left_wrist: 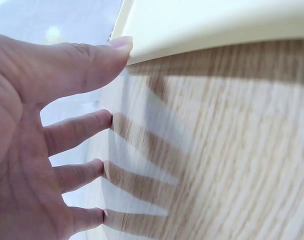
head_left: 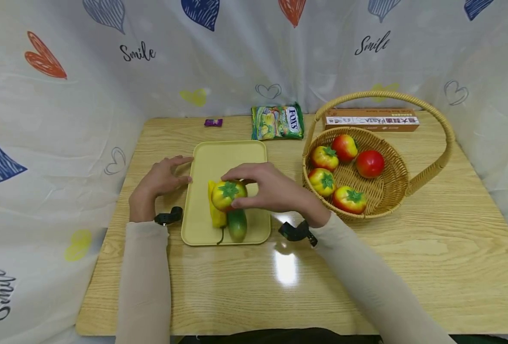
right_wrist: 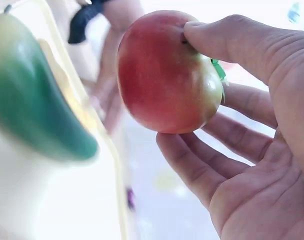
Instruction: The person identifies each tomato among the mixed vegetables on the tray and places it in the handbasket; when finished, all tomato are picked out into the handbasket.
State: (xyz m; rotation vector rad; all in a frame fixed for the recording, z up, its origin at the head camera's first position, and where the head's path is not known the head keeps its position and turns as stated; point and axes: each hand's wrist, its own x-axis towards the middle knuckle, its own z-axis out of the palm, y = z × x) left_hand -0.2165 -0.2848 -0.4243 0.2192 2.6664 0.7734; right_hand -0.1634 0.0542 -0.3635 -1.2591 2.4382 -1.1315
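Observation:
My right hand (head_left: 265, 187) pinches a red-and-yellow tomato (head_left: 227, 195) with a green leafy top between thumb and fingers, above the tray. In the right wrist view the red side of this tomato (right_wrist: 162, 75) faces the camera. Below it, a yellow chili pepper (head_left: 218, 217) and a smooth green oblong fruit (head_left: 237, 227) lie side by side on the pale yellow tray (head_left: 232, 152). At the tray's left edge, my left hand (head_left: 162, 177) has its fingers spread. Its thumb (left_wrist: 92, 67) touches the rim, while other fingertips rest on the table.
Right of the tray stands a handled wicker basket (head_left: 387, 191) holding several similar tomatoes. Behind it lies a brown pasta box (head_left: 372, 125). A green FOX'S candy bag (head_left: 277, 122) and a small purple wrapped sweet (head_left: 213, 123) are along the table's back edge, before a printed curtain.

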